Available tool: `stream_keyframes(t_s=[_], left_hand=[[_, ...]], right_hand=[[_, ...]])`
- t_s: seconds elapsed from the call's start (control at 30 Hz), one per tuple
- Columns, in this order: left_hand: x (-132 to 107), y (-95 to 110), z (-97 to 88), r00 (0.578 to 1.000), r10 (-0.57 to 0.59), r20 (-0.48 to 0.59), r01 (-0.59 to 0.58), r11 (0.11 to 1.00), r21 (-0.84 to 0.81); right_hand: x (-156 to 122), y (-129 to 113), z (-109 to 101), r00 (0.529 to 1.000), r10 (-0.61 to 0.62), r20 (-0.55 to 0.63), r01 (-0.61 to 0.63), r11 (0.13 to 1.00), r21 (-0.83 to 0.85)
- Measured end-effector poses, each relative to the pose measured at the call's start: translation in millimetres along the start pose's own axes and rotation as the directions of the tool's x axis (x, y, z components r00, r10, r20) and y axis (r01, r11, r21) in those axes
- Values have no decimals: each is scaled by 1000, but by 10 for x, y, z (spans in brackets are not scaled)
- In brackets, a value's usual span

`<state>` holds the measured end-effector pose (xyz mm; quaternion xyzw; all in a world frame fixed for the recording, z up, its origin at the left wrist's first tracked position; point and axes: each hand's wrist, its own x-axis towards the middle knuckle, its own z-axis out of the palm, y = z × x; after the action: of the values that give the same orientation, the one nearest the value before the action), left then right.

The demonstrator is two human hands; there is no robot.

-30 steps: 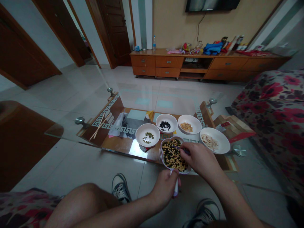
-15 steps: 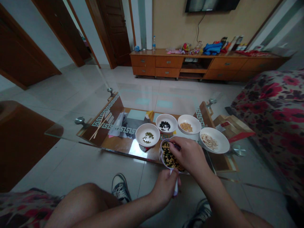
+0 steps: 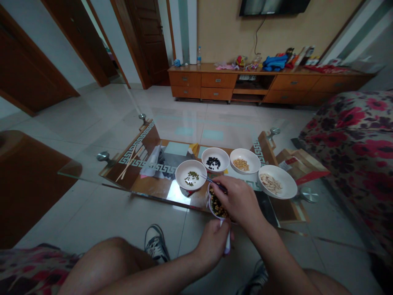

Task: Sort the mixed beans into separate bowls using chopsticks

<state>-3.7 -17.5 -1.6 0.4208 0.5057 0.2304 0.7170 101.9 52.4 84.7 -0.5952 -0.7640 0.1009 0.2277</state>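
My left hand [image 3: 214, 239] is closed round the pale handle [image 3: 227, 242] of a small white-rimmed container [image 3: 211, 203] full of mixed beans. In my right hand [image 3: 241, 198], pinched between thumb and fingers, are dark tweezers [image 3: 214, 181]. Their tips reach over the right rim of a white bowl [image 3: 179, 177] with some green beans [image 3: 192, 178] in it; whether anything is between the tips is too small to tell. My right hand hides part of the container. Behind it stand a bowl [image 3: 226, 152] of black beans and a bowl [image 3: 252, 153] of yellow beans.
A bowl [image 3: 290, 180] of pale flat pieces stands at the right, beside a brown paper bag [image 3: 303, 165]. Chopsticks [image 3: 129, 164] lie on the left of the glass table [image 3: 92, 174]. A wooden TV cabinet [image 3: 216, 80] runs along the far wall.
My right hand has moved the tweezers up and left, from over the container to the bowl of green beans. My left hand keeps its place on the handle.
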Motion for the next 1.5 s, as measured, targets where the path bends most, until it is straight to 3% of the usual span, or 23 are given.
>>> stream_keyframes(t_s=[0.53, 0.77, 1.5], left_hand=[[-12, 17, -3, 1000, -29, -8, 29, 998, 49], [-13, 7, -1, 1000, -20, -12, 21, 999, 36], [-27, 33, -8, 1000, -21, -4, 21, 999, 49]], right_hand=[[-232, 382, -210, 988, 122, 92, -110, 986, -122], [-242, 355, -245, 958, 189, 214, -148, 969, -196], [-216, 328, -193, 942, 185, 278, -122, 965, -230]])
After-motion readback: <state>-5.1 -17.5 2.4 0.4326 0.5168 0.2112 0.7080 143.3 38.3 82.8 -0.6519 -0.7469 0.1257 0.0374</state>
